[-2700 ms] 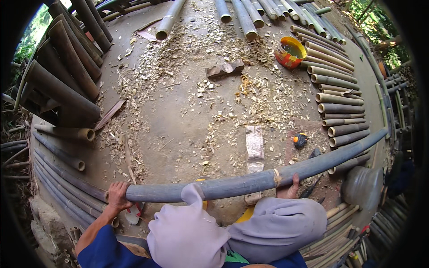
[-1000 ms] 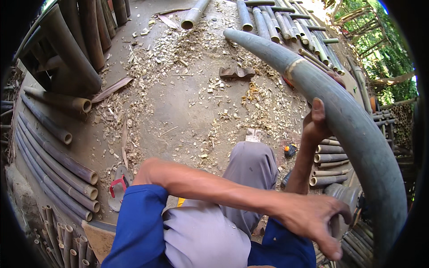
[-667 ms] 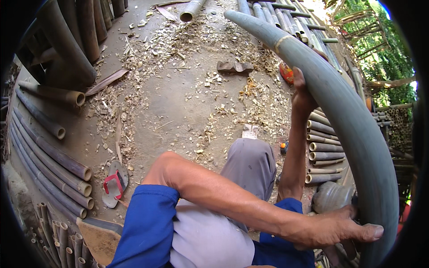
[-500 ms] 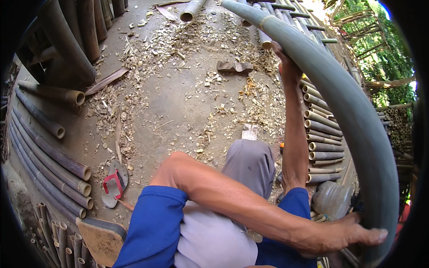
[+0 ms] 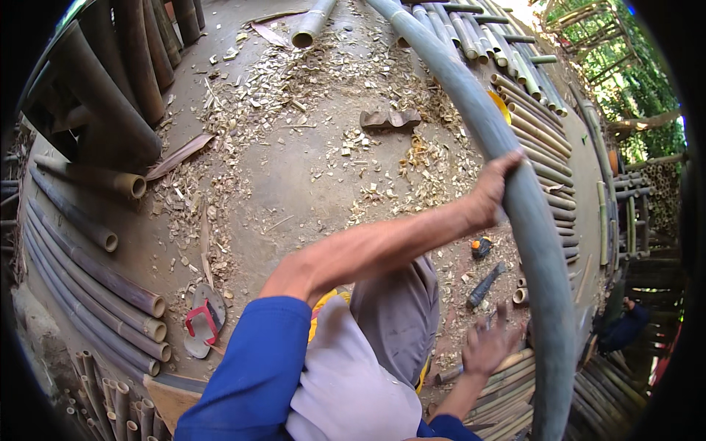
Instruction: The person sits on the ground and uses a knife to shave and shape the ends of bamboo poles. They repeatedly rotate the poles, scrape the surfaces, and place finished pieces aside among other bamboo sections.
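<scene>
A long, thick grey-green bamboo pole [image 5: 540, 257] runs from the far top of the view down along my right side to the lower edge, bowed by the lens. My left hand [image 5: 491, 192] is closed round its middle, the arm stretched across in front of me. My right hand [image 5: 491, 347] is held low, just left of the pole's near part, its fingers spread and slightly blurred. It appears apart from the pole and holds nothing. Between the two hands, a dark elongated object [image 5: 485, 285] and a small black-and-orange object [image 5: 481, 247] lie on the ground.
Cut bamboo poles [image 5: 540, 136] lie in a row on the right, with more bamboo poles [image 5: 95, 272] along the left. Thick dark bamboo [image 5: 103, 95] stands far left. Wood chips [image 5: 279, 95] litter the ground. A sandal [image 5: 202, 323] lies at left; a person [image 5: 624, 327] is at far right.
My right hand has let go of the pole's far part and drawn back toward me. The left hand has moved from the near end to the pole's middle. The pole has shifted left.
</scene>
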Demonstrator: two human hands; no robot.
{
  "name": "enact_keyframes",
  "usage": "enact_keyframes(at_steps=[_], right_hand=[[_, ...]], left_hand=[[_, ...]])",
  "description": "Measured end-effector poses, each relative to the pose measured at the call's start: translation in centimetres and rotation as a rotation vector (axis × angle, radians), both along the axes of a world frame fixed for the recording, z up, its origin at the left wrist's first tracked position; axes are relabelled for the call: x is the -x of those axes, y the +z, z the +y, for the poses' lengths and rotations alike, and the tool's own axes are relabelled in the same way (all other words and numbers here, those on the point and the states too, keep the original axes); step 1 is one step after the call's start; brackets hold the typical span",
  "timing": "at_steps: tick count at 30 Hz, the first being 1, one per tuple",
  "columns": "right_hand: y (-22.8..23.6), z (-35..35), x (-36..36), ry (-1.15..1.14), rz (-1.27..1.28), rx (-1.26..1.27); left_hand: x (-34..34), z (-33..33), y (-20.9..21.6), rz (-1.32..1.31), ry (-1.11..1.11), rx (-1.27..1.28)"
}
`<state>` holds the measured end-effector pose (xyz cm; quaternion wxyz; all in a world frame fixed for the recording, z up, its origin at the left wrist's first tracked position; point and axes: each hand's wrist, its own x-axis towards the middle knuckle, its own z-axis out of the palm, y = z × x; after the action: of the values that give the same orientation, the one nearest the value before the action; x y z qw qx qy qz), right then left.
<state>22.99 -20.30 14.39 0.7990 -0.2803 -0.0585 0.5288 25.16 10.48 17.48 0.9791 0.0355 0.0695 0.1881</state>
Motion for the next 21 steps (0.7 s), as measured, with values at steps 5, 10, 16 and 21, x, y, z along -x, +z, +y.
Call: enact_keyframes(at_steps=[5, 10, 16, 21], right_hand=[[-0.1, -12.1, 5.5, -0.007, 0.283, -0.243], [-1.5, -13.9, 7.5, -0.028, 0.297, 0.048], [-0.5, -7.4, 6.7, 0.132, 0.090, 0.330], [-0.8, 2.8, 3.6, 0.240, -0.113, 0.419]], left_hand=[[-1.4, 7.2, -7.4, 0.323, 0.120, -0.104], [0.2, 13.2, -12.6, 0.399, 0.152, -0.193], [3.9, 13.7, -14.3, 0.493, 0.062, -0.374], [9.4, 8.9, -12.9, 0.568, -0.079, -0.595]])
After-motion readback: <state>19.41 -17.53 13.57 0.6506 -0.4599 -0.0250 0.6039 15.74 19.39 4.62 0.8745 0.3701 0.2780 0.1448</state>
